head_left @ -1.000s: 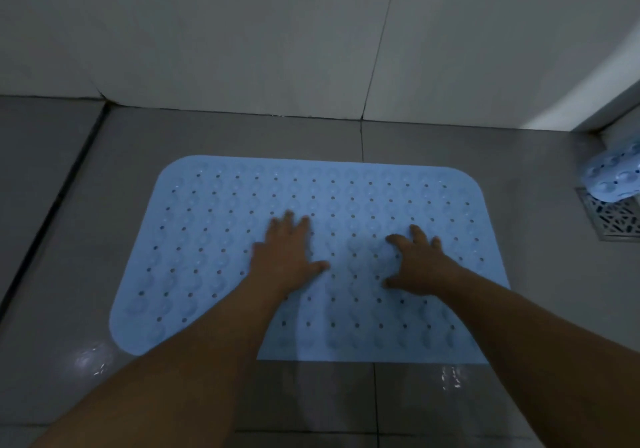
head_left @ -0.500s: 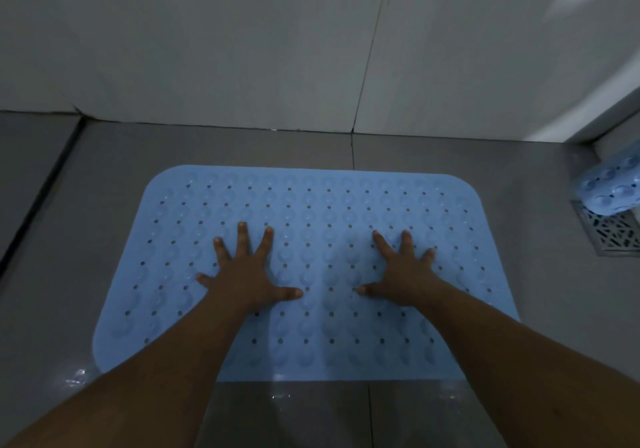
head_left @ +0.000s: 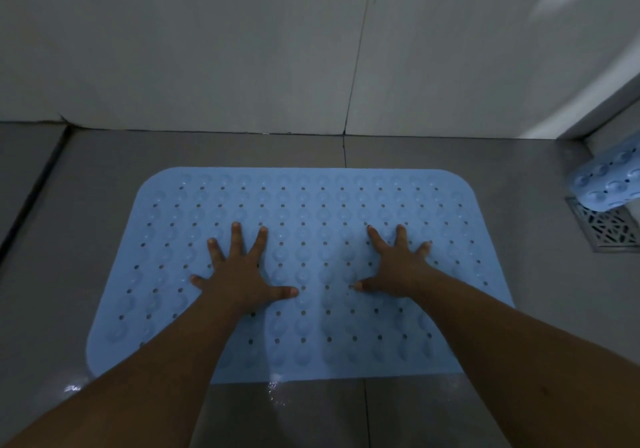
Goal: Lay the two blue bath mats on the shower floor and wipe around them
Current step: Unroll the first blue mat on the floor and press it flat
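— What can't you make out from my feed?

— The second mat (head_left: 607, 184) at the far right is cut off by the frame edge; I see only one curled end, and it covers the far part of the floor drain (head_left: 604, 227).

— And the flat mat (head_left: 311, 212)?

— Its near left corner hides under my left forearm (head_left: 131, 378), and its near right corner under my right forearm (head_left: 519, 361). Both arms run out of the bottom edge. My palms hide the mat beneath them.
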